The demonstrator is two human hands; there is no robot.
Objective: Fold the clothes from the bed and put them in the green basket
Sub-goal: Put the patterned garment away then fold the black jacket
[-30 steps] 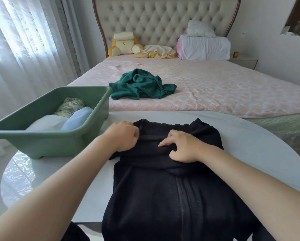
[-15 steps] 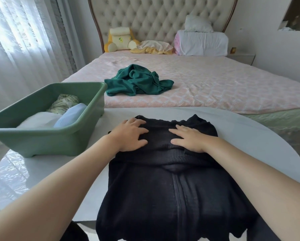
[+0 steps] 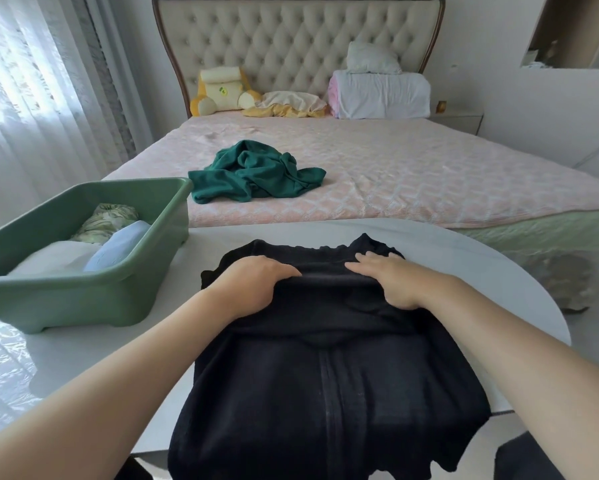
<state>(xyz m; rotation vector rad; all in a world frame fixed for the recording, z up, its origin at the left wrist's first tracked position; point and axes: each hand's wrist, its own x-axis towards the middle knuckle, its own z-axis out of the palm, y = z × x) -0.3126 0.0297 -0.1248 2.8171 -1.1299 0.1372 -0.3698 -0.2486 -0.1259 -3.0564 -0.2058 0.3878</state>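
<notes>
A black zip-up garment lies spread on the white round table, its top part folded down and its lower end hanging over the near edge. My left hand and my right hand press flat on that folded part, fingers straight and pointing toward each other. The green basket stands on the table to the left, holding a light blue folded piece, a white one and a floral one. A crumpled dark green garment lies on the pink bed.
Pillows, a yellow plush cushion and a rolled white blanket sit against the headboard. Sheer curtains hang on the left. A nightstand stands at the far right of the bed.
A second ago both hands were curled on the garment's top part. They then flattened on it with spread fingers, and now the fingers lie closer together.
</notes>
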